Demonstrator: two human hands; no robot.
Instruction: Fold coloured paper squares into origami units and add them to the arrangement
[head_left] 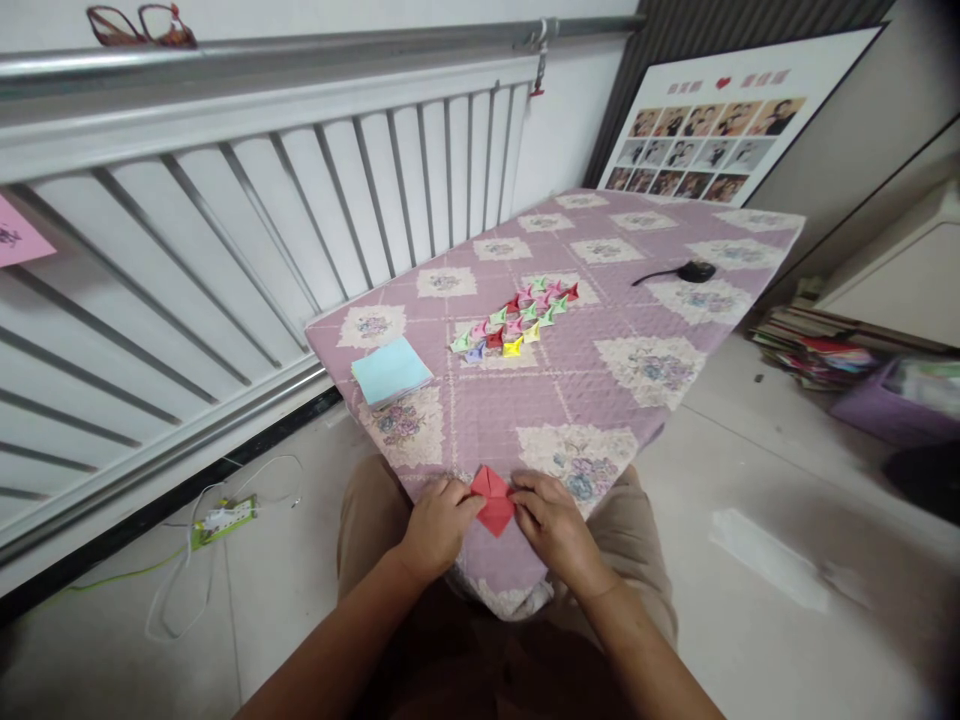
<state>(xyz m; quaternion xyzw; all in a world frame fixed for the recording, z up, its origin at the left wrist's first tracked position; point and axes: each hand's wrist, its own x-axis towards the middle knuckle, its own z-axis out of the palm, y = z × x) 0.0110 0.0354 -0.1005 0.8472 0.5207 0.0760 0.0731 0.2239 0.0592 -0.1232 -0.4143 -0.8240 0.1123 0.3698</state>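
A red sheet of folding paper (495, 512), partly folded into a diamond with a slit in its upper half, lies at the near end of the table. My left hand (442, 522) pinches its left corner between thumb and fingers. On the opposite corner, my right hand (551, 515) grips the paper the same way. Farther up the cloth stand several small folded paper pieces (514, 325) in red, pink, green, yellow and blue, set in rows. To their left rests a stack of light blue paper squares (391, 371).
A purple flowered tablecloth (487, 420) covers the table. On its far right lies a black object with a cord (696, 271). A white radiator (300, 200) runs along the left; a power strip (225, 520) with cables is on the floor. A photo board (697, 130) leans behind.
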